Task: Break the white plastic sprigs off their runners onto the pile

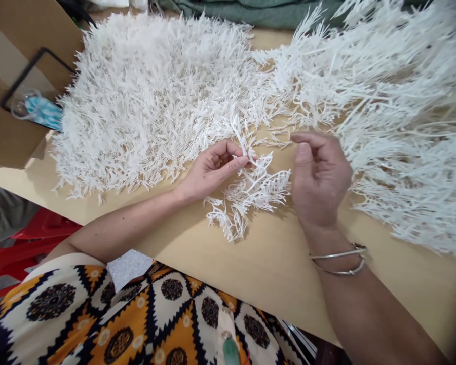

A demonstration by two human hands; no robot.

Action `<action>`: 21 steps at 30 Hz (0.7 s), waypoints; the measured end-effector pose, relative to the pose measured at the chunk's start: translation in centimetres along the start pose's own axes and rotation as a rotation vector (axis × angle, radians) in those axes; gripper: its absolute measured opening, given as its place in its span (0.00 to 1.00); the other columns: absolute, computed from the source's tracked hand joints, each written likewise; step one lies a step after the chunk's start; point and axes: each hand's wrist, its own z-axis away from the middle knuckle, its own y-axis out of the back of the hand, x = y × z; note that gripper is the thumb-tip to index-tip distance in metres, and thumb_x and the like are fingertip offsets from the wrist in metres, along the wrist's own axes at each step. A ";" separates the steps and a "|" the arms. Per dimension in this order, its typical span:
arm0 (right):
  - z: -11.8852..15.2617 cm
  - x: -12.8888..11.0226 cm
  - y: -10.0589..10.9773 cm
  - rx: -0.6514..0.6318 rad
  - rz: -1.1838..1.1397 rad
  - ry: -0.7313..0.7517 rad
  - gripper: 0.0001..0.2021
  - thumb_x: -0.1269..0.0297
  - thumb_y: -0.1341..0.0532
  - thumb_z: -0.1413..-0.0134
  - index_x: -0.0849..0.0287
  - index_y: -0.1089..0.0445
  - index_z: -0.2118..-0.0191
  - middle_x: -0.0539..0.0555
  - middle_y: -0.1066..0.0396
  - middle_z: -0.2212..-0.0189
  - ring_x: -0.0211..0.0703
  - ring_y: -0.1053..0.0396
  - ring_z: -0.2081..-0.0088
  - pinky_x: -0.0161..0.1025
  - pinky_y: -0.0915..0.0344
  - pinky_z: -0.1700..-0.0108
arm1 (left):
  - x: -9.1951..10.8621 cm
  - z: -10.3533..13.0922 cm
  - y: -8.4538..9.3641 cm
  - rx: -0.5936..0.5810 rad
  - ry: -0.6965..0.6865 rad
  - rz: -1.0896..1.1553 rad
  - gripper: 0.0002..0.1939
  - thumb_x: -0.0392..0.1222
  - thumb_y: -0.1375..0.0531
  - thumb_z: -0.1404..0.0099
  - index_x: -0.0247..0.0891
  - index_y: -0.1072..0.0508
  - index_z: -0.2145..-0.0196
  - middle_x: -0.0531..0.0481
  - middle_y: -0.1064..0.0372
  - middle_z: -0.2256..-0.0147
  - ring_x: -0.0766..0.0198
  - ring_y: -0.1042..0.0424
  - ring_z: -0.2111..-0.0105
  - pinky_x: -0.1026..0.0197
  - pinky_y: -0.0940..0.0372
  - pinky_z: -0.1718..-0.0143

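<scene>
My left hand (209, 172) pinches a white feathery plastic sprig (239, 137) between thumb and forefinger, above the middle of the table. Below those fingertips, a small heap of similar white sprig pieces (264, 190) lies on the wood. To the right of it, my right hand (321, 177) hovers with its fingers curled and thumb against the forefinger; whatever may be between them does not show. Behind my left hand spreads a thick pile of short white sprigs (148, 101). Longer white branches (410, 121) lie in a bundle beyond my right hand.
A cardboard box (34, 30) with a black metal frame (36, 61) stands at the left edge of the table (197, 248). A blue-and-white packet (43, 111) sits by it. Dark green cloth (228, 12) lies along the back. A red stool (38, 238) is at lower left.
</scene>
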 end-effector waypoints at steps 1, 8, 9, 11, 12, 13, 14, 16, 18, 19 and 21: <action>0.0 -0.5 0.0 -0.044 -0.004 -0.021 0.11 0.58 0.40 0.29 0.51 0.20 0.53 0.54 0.22 0.55 0.49 0.25 0.49 0.56 0.32 0.39 | 0.0 0.0 0.0 0.005 0.000 0.000 0.15 0.53 0.33 0.29 0.39 0.28 0.60 0.48 0.20 0.60 0.65 0.21 0.59 0.57 0.26 0.50; 0.6 -1.0 -0.4 -0.319 -0.191 -0.174 0.04 0.60 0.30 0.39 0.52 0.22 0.60 0.49 0.22 0.63 0.41 0.27 0.62 0.44 0.29 0.56 | -0.3 0.1 0.1 0.018 0.010 0.025 0.14 0.52 0.32 0.30 0.39 0.28 0.61 0.50 0.22 0.61 0.68 0.23 0.61 0.61 0.27 0.55; 0.5 -0.7 -0.5 -0.303 -0.235 -0.203 0.04 0.60 0.30 0.39 0.52 0.23 0.61 0.49 0.22 0.63 0.40 0.27 0.63 0.43 0.29 0.58 | -0.6 0.0 0.2 0.033 0.003 0.042 0.14 0.51 0.33 0.30 0.39 0.28 0.61 0.50 0.22 0.61 0.68 0.23 0.61 0.61 0.27 0.53; 0.4 -0.1 -0.6 -0.235 -0.333 -0.249 0.04 0.60 0.32 0.38 0.52 0.25 0.61 0.49 0.22 0.63 0.40 0.27 0.64 0.42 0.29 0.59 | -1.1 -0.1 0.5 0.089 -0.014 0.083 0.14 0.53 0.33 0.29 0.40 0.29 0.60 0.50 0.22 0.62 0.67 0.22 0.60 0.60 0.27 0.52; 0.3 0.1 -0.6 -0.199 -0.386 -0.258 0.05 0.60 0.32 0.38 0.52 0.27 0.62 0.49 0.21 0.62 0.40 0.25 0.62 0.42 0.28 0.58 | -1.4 -0.2 0.7 0.122 -0.018 0.102 0.15 0.54 0.34 0.29 0.40 0.29 0.60 0.51 0.23 0.63 0.67 0.22 0.60 0.60 0.28 0.52; 0.1 0.3 -0.6 -0.172 -0.438 -0.260 0.06 0.60 0.32 0.39 0.51 0.29 0.63 0.49 0.20 0.61 0.41 0.24 0.60 0.43 0.28 0.56 | -1.5 -0.2 0.7 0.152 -0.015 0.109 0.15 0.55 0.34 0.28 0.40 0.30 0.60 0.51 0.23 0.63 0.68 0.22 0.61 0.61 0.28 0.53; 0.0 0.3 -0.6 -0.158 -0.478 -0.261 0.07 0.61 0.31 0.41 0.52 0.30 0.65 0.49 0.20 0.60 0.42 0.23 0.58 0.44 0.27 0.54 | -1.5 -0.3 0.7 0.169 -0.007 0.103 0.16 0.55 0.35 0.29 0.40 0.31 0.60 0.52 0.23 0.64 0.68 0.23 0.61 0.62 0.28 0.54; -0.1 0.2 -0.7 -0.164 -0.512 -0.272 0.10 0.62 0.31 0.42 0.52 0.34 0.67 0.49 0.19 0.60 0.43 0.22 0.56 0.45 0.28 0.53 | -1.3 -0.2 0.6 0.193 0.021 0.071 0.19 0.57 0.34 0.30 0.40 0.33 0.61 0.52 0.24 0.66 0.69 0.23 0.63 0.63 0.30 0.59; -0.2 0.0 -0.7 -0.171 -0.497 -0.290 0.11 0.62 0.31 0.43 0.52 0.35 0.67 0.49 0.19 0.62 0.41 0.23 0.60 0.44 0.28 0.56 | -1.0 -0.2 0.3 0.215 0.039 0.054 0.22 0.58 0.33 0.32 0.40 0.36 0.63 0.54 0.27 0.68 0.69 0.24 0.65 0.65 0.32 0.63; -0.2 -0.1 -0.8 -0.164 -0.482 -0.293 0.11 0.61 0.31 0.44 0.52 0.35 0.68 0.49 0.20 0.63 0.41 0.24 0.62 0.43 0.29 0.57 | -0.8 -0.1 0.1 0.231 0.045 0.051 0.23 0.58 0.32 0.32 0.40 0.38 0.63 0.55 0.30 0.69 0.70 0.24 0.66 0.65 0.33 0.65; -0.1 -0.2 -0.8 -0.127 -0.460 -0.273 0.12 0.61 0.29 0.46 0.53 0.34 0.69 0.48 0.21 0.65 0.39 0.26 0.64 0.41 0.30 0.60 | -0.7 -0.1 -0.1 0.263 0.042 0.033 0.25 0.58 0.31 0.33 0.41 0.41 0.64 0.58 0.36 0.70 0.71 0.25 0.67 0.65 0.32 0.65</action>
